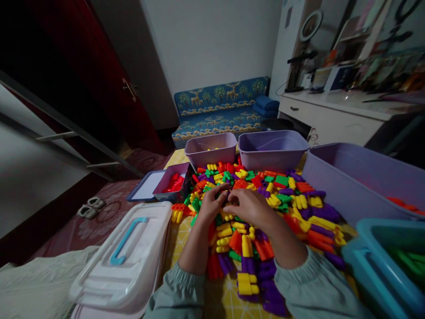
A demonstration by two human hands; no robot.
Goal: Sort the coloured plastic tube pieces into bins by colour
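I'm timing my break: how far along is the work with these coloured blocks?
Already boxed: red pieces in the small box, green ones in the teal bin. In hand: left hand and right hand work over the pile; any held piece is unclear. Remaining: that large mixed pile, so apparently plenty.

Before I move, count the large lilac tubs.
3: the back-left tub, the back-middle tub beside it, and the right-hand tub, just beyond the teal bin. None seems hidden.
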